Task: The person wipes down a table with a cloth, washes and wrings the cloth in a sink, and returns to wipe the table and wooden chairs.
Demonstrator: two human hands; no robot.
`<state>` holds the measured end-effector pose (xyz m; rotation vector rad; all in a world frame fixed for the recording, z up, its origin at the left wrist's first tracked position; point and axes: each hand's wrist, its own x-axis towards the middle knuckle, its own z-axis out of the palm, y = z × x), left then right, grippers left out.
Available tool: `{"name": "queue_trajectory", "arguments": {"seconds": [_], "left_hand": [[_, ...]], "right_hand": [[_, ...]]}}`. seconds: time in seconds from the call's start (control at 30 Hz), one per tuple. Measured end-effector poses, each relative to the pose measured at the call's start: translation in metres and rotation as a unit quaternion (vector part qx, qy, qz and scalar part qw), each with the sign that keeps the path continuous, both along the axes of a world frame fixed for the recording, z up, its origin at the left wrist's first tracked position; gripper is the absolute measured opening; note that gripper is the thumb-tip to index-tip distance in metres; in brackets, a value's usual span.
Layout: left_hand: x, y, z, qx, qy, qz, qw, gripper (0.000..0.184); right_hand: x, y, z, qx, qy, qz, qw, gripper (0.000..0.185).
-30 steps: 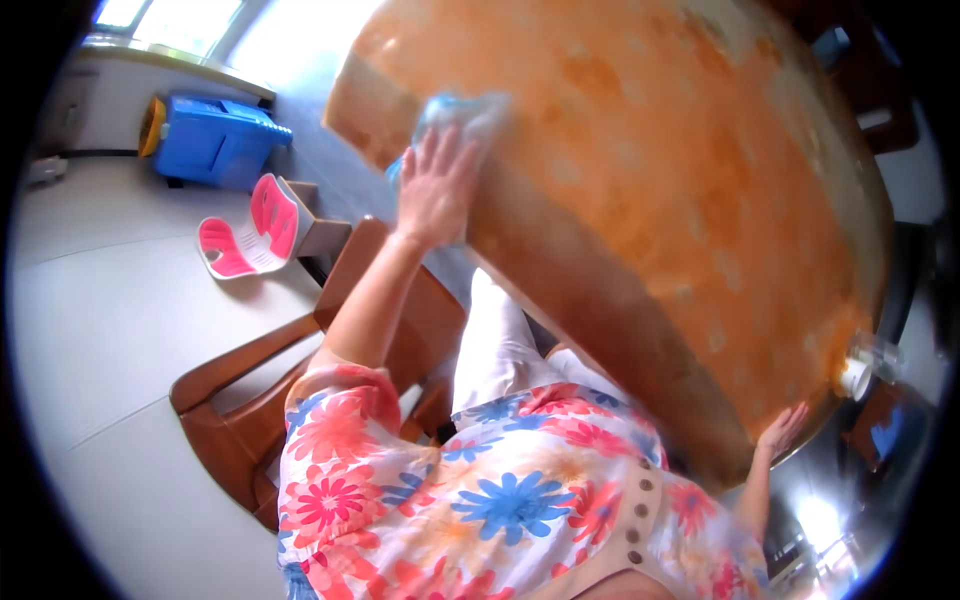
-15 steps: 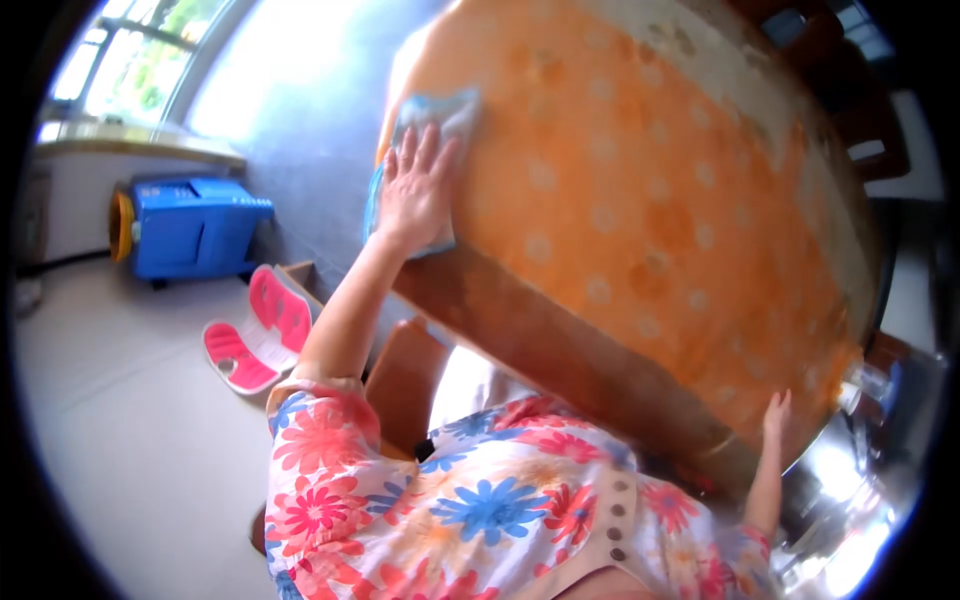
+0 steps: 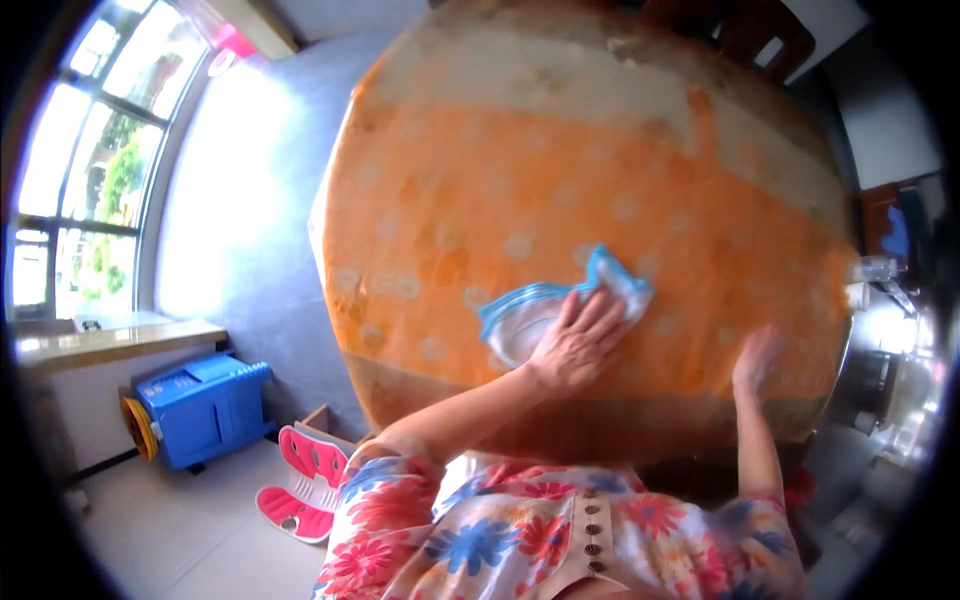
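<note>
My left hand [image 3: 577, 345] is closed on a white cloth with blue edging [image 3: 525, 312], pressing it against the tabletop. The cloth is bunched, and part of it sticks out on both sides of my fingers. Under it lies an orange table cover with pale spots [image 3: 450, 190]. My right hand [image 3: 760, 358] is over the right part of the cover, smeared by motion. No object shows in it, but its fingers are too blurred to read. Whether it touches the cover I cannot tell.
At the left a blue wheeled bin-like box [image 3: 205, 410] stands on the floor, with a pink and white folded seat-like item [image 3: 305, 485] beside it. Dark wooden chairs [image 3: 745, 35] stand beyond the table. Glassware [image 3: 875, 268] sits at the right edge.
My left hand has moved the cloth from the table's left edge to the middle, nearer to me. My right hand has lifted or shifted and is now blurred. The view has turned.
</note>
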<state>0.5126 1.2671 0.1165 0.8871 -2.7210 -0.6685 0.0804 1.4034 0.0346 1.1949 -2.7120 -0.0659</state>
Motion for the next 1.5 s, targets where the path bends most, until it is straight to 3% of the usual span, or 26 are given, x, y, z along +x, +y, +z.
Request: {"name": "queue_trajectory", "arguments": {"seconds": [0.07, 0.17, 0.37, 0.5, 0.6, 0.77, 0.83, 0.87, 0.9, 1.03, 1.07, 1.13, 1.2, 1.27, 1.3, 1.33, 1.37, 1.43, 1.5], "left_hand": [[-0.034, -0.037, 0.002, -0.013, 0.044, -0.044, 0.998, 0.049], [-0.082, -0.093, -0.003, -0.07, 0.021, -0.047, 0.996, 0.049], [-0.174, -0.223, -0.02, -0.101, 0.008, 0.029, 0.994, 0.054], [-0.206, -0.319, -0.009, -0.099, -0.096, 0.067, 0.988, 0.056], [-0.221, -0.396, -0.027, -0.157, -0.111, 0.121, 0.974, 0.059], [-0.191, -0.506, -0.042, -0.155, -0.096, 0.228, 0.956, 0.062], [-0.141, -0.52, -0.008, -0.107, -0.086, 0.244, 0.96, 0.058], [-0.12, -0.531, -0.013, -0.126, -0.059, 0.269, 0.953, 0.058], [-0.108, -0.572, -0.044, -0.111, -0.118, 0.298, 0.941, 0.064], [0.006, -0.576, -0.03, -0.143, -0.086, 0.416, 0.894, 0.06], [0.028, -0.569, -0.027, -0.112, -0.11, 0.457, 0.876, 0.057], [0.085, -0.57, -0.035, -0.071, -0.169, 0.513, 0.838, 0.067], [0.144, -0.54, -0.039, -0.015, -0.144, 0.583, 0.799, 0.066], [0.212, -0.501, -0.055, 0.004, -0.108, 0.578, 0.809, 0.061], [0.257, -0.482, -0.091, -0.079, -0.133, 0.515, 0.843, 0.06], [0.236, -0.42, -0.052, -0.036, -0.073, 0.552, 0.83, 0.056], [0.245, -0.379, -0.052, -0.058, -0.039, 0.554, 0.83, 0.05], [0.244, -0.304, -0.021, 0.011, -0.107, 0.584, 0.805, 0.048], [0.257, -0.243, -0.024, -0.006, -0.122, 0.59, 0.798, 0.051]], "right_hand": [[0.012, -0.003, 0.01, 0.024, 0.006, -0.011, 1.0, 0.056], [0.014, -0.002, 0.012, 0.031, -0.006, -0.013, 0.999, 0.055], [0.027, 0.001, 0.026, 0.006, -0.027, 0.002, 1.0, 0.055], [0.032, 0.0, 0.035, -0.007, -0.043, 0.02, 0.999, 0.056], [0.034, -0.003, 0.041, -0.033, -0.043, 0.059, 0.997, 0.055], [0.034, -0.006, 0.045, -0.055, -0.063, 0.086, 0.993, 0.055], [0.031, -0.005, 0.045, -0.066, -0.072, 0.097, 0.99, 0.054], [0.029, -0.002, 0.043, -0.068, -0.073, 0.1, 0.99, 0.054], [0.027, -0.001, 0.042, -0.069, -0.076, 0.103, 0.989, 0.054], [0.029, 0.002, 0.042, -0.065, -0.091, 0.082, 0.99, 0.053], [0.03, -0.001, 0.044, -0.059, -0.088, 0.08, 0.991, 0.053], [0.03, -0.004, 0.048, -0.035, -0.072, 0.073, 0.994, 0.053], [0.028, -0.001, 0.047, 0.005, -0.047, 0.059, 0.997, 0.053], [0.029, -0.004, 0.048, 0.007, -0.038, 0.06, 0.997, 0.053], [0.032, -0.006, 0.047, 0.007, -0.034, 0.059, 0.998, 0.053], [0.032, -0.007, 0.045, 0.001, -0.03, 0.058, 0.998, 0.054], [0.03, -0.007, 0.043, -0.005, -0.025, 0.059, 0.998, 0.054], [0.025, -0.003, 0.035, -0.016, -0.012, 0.073, 0.997, 0.054], [0.016, 0.0, 0.027, -0.028, 0.012, 0.097, 0.995, 0.054]]}}
